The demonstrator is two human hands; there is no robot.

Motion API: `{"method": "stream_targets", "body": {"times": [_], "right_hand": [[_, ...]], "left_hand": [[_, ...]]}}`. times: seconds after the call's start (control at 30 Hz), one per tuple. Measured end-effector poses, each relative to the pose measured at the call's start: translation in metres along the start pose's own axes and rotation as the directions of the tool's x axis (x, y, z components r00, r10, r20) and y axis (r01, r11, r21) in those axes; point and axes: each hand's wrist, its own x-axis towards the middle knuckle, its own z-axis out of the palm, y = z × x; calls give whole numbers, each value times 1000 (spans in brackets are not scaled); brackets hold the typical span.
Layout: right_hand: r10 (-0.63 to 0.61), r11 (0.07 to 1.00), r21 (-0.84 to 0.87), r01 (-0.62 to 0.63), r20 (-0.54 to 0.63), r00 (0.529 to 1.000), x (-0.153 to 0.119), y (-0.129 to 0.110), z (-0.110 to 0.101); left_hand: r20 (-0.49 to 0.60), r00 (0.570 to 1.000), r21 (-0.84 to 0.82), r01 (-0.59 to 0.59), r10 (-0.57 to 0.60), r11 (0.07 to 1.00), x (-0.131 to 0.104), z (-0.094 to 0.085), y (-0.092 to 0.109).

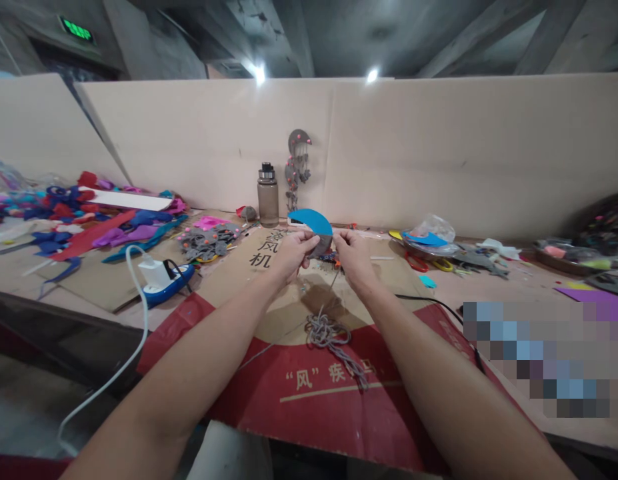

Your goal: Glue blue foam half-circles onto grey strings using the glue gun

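Observation:
My left hand (pixel 299 253) is closed on a crescent-shaped felt piece (pixel 313 219), bright blue along its curved top and grey at the lower right end. My right hand (pixel 353 252) is pinched close beside that grey end. A strand of grey yarn runs up to the fingers of my right hand from a loose tangle of grey yarn (pixel 329 331). The tangle lies below both hands on a flattened red and tan cardboard box (pixel 333 393). Whether a needle is between the right fingertips is too small to see.
A crescent-shaped hanging ornament (pixel 299 141) is on the board behind, near a bottle (pixel 267 197). Coloured felt scraps (pixel 113 227) and a blue power strip (pixel 169 285) lie left. Grey felt pieces (pixel 209 240) sit nearer. Scissors (pixel 429 264) and a plastic-wrapped plate (pixel 431 243) are right.

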Motion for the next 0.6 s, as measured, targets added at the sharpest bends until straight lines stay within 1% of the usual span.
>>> {"method": "stream_targets", "body": {"times": [0.03,0.1,0.17,0.27,0.37,0.47,0.53,0.6], "right_hand": [[15,1000,2,-15,-1,1000,-1,0,0],[66,997,25,-66,6,998,-4,1,1],[115,993,11,-115,6,993,-5,3,1],[142,989,-26,-143,-10,990,-6,9,2],[143,989,-32,-143,-10,990,-6,16,3],[159,986,-50,-159,-6,987,-7,21,3],[166,984,-68,-167,-17,986,-8,21,3],[169,983,-69,-171,-25,985,-9,18,4]], "left_hand": [[18,1000,11,25,-26,1000,1,-2,-2],[18,995,27,93,-94,995,3,-6,-8],[32,988,8,151,-152,988,4,-8,-13],[43,967,-20,252,-251,968,5,-10,-20],[53,941,-111,337,-333,935,5,-8,-22],[24,908,-192,414,-418,890,5,-5,-22],[20,892,-261,440,-451,859,6,-4,-23],[31,890,-331,438,-454,836,8,-5,-26]]}}
